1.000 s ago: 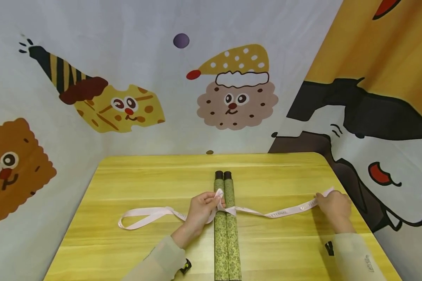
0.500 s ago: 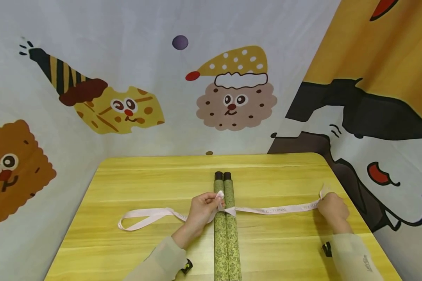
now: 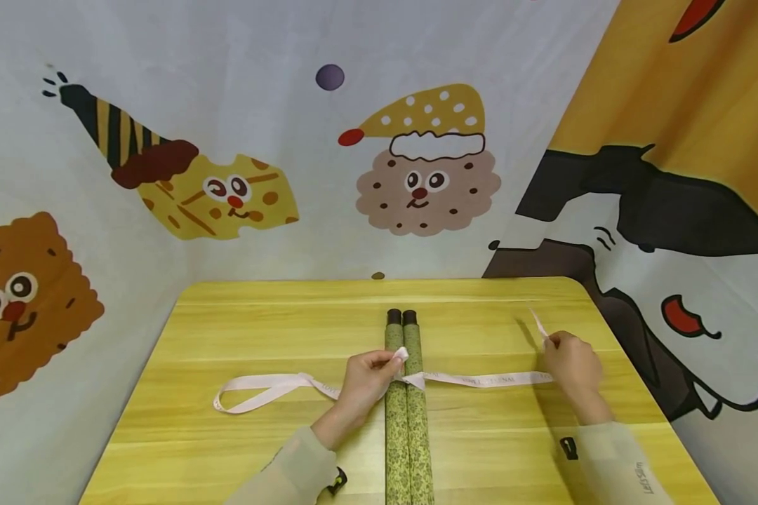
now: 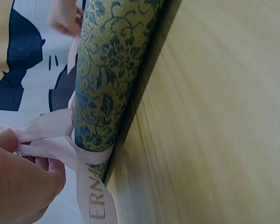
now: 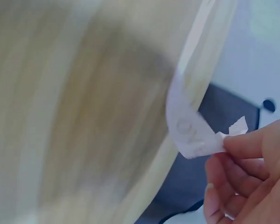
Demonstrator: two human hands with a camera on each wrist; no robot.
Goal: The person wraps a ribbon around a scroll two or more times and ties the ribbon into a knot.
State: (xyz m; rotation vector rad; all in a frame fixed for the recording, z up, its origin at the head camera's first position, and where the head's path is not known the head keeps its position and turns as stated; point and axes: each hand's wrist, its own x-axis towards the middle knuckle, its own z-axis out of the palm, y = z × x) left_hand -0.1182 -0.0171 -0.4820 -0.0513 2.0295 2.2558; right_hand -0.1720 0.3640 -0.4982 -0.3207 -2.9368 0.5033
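Two green floral-patterned scrolls (image 3: 408,435) with black end caps lie side by side on the wooden table. A pale pink ribbon (image 3: 499,380) with printed lettering wraps round them. Just over the scrolls, my left hand (image 3: 361,382) pinches a small loop of the ribbon between thumb and fingers; in the left wrist view this loop (image 4: 51,126) rises from the wrapped band. Off to the right, my right hand (image 3: 575,365) pinches the ribbon near one end, and a short tip (image 5: 239,126) sticks out past the thumb. The stretch between scrolls and right hand sags slightly.
The ribbon's other part forms a long loop (image 3: 253,393) lying on the table (image 3: 227,322) left of the scrolls. Behind the table hangs a white curtain (image 3: 259,91) with cartoon prints. Both wrists wear dark straps.
My right hand has moved left, toward the scrolls, bringing the ribbon end with it, whose tip now points up. My left hand keeps its pinch near the scrolls with barely any movement.
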